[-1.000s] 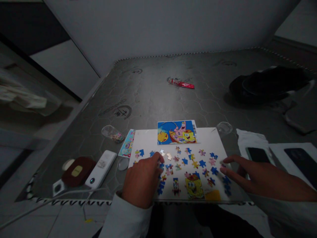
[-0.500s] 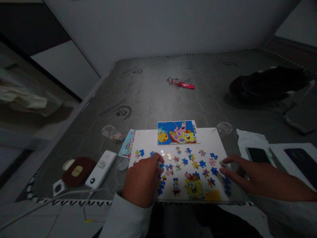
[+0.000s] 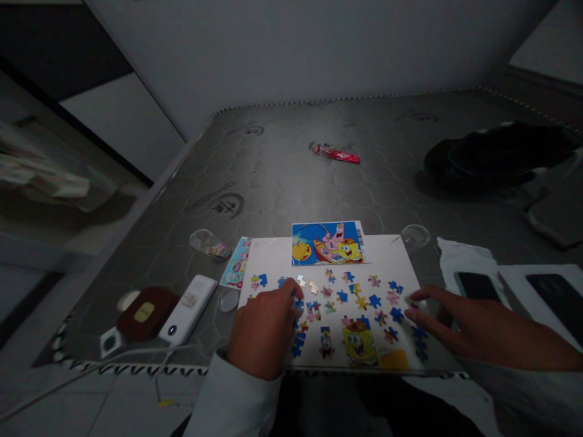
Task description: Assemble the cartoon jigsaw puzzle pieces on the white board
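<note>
A white board point(image 3: 268, 252) bears many loose jigsaw pieces point(image 3: 375, 301) in blue, yellow and pink. Near its front edge lies a joined block of pieces point(image 3: 357, 341) with a yellow cartoon face. My left hand point(image 3: 266, 325) rests over the board's left half, thumb and forefinger apart beside a blue puzzle piece point(image 3: 299, 304). At the board's right edge, my right hand point(image 3: 455, 321) pinches a small pale puzzle piece point(image 3: 409, 299), mostly hidden by the fingertips. A picture card point(image 3: 328, 244) of cartoon figures in a boat lies at the board's back edge.
To the left are a clear cup point(image 3: 209, 245) of pieces, a light-blue card point(image 3: 235, 267), a round lid point(image 3: 228, 300), a white power bank point(image 3: 189, 309) and a brown case point(image 3: 148, 314). On the right: a clear cup point(image 3: 415, 236), a phone point(image 3: 478, 288), a black bag point(image 3: 496, 155). Farther back lies a red packet point(image 3: 337, 153).
The view has shifted very slightly. Both hands keep nearly the same place and pose, and the pieces on the board look unmoved.
</note>
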A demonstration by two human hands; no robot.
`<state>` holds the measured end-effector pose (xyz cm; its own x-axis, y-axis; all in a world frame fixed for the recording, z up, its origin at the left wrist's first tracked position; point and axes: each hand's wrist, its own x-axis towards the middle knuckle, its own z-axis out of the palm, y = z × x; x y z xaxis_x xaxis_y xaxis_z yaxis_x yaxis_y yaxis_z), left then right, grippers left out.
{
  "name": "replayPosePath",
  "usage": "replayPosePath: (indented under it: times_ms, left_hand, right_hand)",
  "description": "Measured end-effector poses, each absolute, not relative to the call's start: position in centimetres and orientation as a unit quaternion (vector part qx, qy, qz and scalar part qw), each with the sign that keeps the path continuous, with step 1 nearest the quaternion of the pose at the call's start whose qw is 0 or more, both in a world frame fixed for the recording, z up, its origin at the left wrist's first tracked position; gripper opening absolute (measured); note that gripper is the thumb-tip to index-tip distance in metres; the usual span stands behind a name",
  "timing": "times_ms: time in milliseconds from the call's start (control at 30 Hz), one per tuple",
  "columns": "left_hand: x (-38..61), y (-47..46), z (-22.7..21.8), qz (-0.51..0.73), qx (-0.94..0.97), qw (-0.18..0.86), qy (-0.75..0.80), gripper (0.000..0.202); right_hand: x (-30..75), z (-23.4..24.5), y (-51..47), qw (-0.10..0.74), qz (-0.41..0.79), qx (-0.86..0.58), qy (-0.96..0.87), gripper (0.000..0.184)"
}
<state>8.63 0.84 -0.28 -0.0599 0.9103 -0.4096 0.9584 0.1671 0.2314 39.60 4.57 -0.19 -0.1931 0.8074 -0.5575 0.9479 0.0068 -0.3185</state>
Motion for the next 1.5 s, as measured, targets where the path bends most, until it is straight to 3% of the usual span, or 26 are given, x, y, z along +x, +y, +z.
replayPosePath:
  times_ms: [733,1500]
  left_hand:
    - [8.7,0.6,0.1,-0.03,0.658,0.219,0.72,0.012]
    - [8.5,0.4,0.5,-0.043,0.659,0.198,0.725,0.018]
  right_hand:
    - [40.0,-0.7,4.7,0.099,-0.334,0.626,0.698,0.054]
    - [39.7,-0.9,4.5,0.094,-0.32,0.635,0.697,0.053]
